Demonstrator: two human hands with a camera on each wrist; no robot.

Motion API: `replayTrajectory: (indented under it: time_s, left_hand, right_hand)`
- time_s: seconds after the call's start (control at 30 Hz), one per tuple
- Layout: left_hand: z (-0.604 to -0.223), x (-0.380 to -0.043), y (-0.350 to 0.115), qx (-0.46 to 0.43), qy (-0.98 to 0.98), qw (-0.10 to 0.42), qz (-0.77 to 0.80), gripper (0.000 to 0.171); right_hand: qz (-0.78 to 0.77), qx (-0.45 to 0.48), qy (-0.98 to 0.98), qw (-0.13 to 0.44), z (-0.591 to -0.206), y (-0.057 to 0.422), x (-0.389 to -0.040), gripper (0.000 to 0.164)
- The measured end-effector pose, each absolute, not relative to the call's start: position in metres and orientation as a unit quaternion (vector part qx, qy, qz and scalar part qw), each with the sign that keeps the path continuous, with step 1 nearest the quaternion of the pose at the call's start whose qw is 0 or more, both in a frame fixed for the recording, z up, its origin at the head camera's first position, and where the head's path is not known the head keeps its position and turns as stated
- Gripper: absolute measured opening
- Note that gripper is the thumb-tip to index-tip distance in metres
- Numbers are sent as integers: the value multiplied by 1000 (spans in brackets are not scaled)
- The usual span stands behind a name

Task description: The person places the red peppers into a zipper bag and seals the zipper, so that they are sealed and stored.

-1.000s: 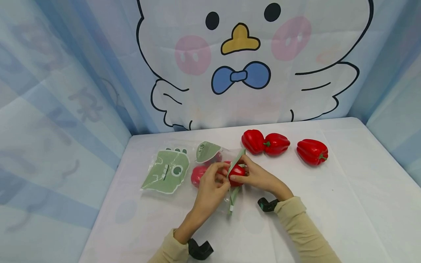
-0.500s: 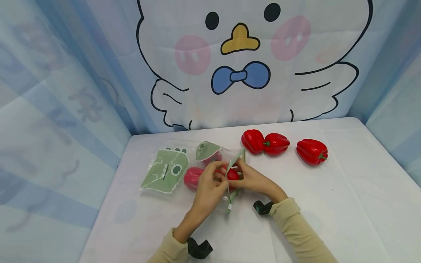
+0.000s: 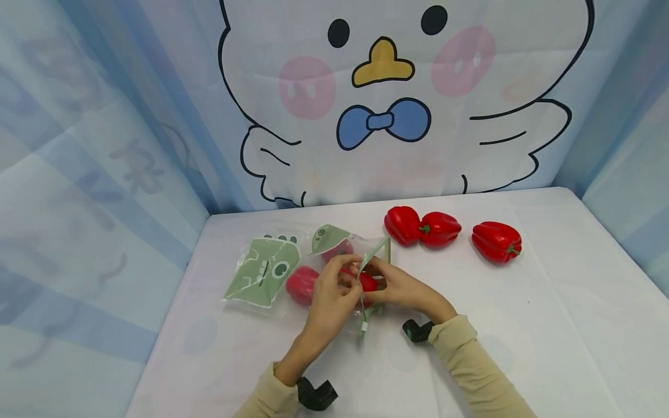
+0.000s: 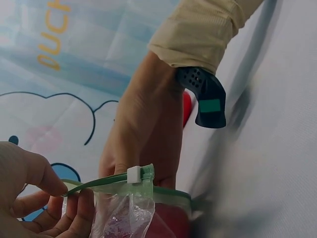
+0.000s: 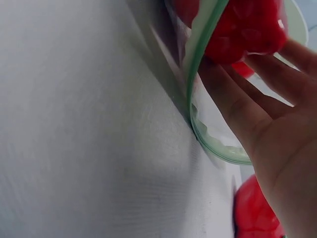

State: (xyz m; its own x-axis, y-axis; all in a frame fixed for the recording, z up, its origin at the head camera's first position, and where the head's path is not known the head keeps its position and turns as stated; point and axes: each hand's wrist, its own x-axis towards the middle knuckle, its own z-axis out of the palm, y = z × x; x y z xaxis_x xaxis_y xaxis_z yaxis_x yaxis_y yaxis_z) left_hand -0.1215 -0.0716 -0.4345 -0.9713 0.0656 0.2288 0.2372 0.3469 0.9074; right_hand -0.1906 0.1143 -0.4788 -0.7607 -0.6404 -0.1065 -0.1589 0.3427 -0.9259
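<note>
A clear zip bag (image 3: 263,273) with a green cartoon print lies on the table, its mouth facing right. My left hand (image 3: 331,296) pinches the bag's green rim between thumb and fingers; a white slider (image 4: 133,174) sits on that rim. Reaching into the mouth, my right hand (image 3: 407,287) holds a red bell pepper (image 3: 369,282) by its end. In the right wrist view the fingers lie against this pepper (image 5: 245,29), inside the green rim. Further in, a red bell pepper (image 3: 301,285) and another red item (image 3: 340,248) show through the plastic.
Two red bell peppers (image 3: 401,225) (image 3: 441,229) touch each other at the back of the white table (image 3: 549,325). A third pepper (image 3: 496,241) lies apart to their right. Behind the table hangs a curtain (image 3: 387,162) with a cartoon duck.
My right hand has moved left with the pepper, deeper into the bag mouth. The pepper inside the bag has shifted left. My left hand stays on the rim.
</note>
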Motion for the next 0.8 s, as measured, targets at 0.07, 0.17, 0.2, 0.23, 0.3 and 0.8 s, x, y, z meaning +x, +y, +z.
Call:
replayTrajectory:
  time_s: [0.07,0.17,0.2,0.23,0.3,0.8]
  left_hand:
    - [-435,-122,-72,-94,-815,79,-566,41]
    - [-435,-122,-72,-94,-811,78,-572,41]
    - [-436,-122,-72,-94,-811,78,-572,41]
    - [-436,-122,-72,-92,-811,78,-573,42]
    - [-436,-123,-72,-92,-811,78,-573,42]
    - [-435,-123,-73,-100,-811,80,-570,43]
  right_hand:
    - [-510,-268,781,239,-478,115,-191,68]
    - [-504,-289,777,242,-477,116,-191,56]
    - [-502,-296,776,240,-477,116,-191,53]
    - [-502,-303,774,238,-477,116,-191,49]
    - [-500,-317,772,231,-477,116,-190,42]
    - [-542,-283,750,251,-479,107,-187,66]
